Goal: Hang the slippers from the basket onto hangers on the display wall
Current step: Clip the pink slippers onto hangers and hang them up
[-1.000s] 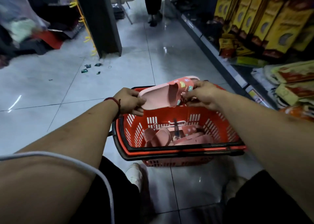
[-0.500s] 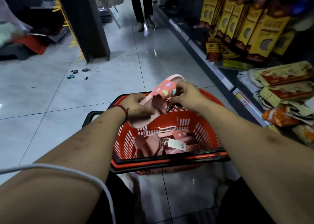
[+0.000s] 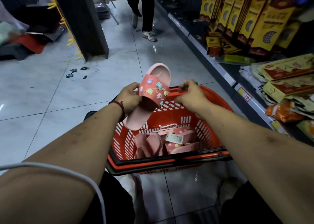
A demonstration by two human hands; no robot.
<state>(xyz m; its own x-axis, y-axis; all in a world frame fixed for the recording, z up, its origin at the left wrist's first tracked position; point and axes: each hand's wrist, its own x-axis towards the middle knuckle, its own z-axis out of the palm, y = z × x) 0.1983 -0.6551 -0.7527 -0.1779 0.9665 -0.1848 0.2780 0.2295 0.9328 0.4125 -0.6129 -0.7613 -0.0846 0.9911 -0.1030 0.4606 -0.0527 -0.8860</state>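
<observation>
2 bare hands meet over a red plastic slatted basket with black rim bars in the head view. The basket stands on the pale glossy tiled floor just beyond the person's knees.

The left hand grips a pink rubber slipper with a coral strap and small cartoon charms. Its fingers are wrapped round the left edge beside the strap. The slipper is tilted, toe up and far, heel down and near, above the basket's far left corner and clear of its contents. A red cord bracelet circles the left wrist, and a white cable crosses that forearm.

The right hand sits just right of the strap, fingers curled tightly together as in a pinch. It may be pinching a thin thread from the strap, but I cannot tell.

Several more pink slippers lie jumbled in the basket. A white printed price tag rests on them, and a pale pink plastic hanger lies toward the far wall.

At far left stands a dark square pillar with yellow hooks, and small dark scraps lie on the tiles near it. Far ahead are another person's dark trousered legs. Along the right runs a low shelf holding tall yellow boxes and flat yellow and red packets.
</observation>
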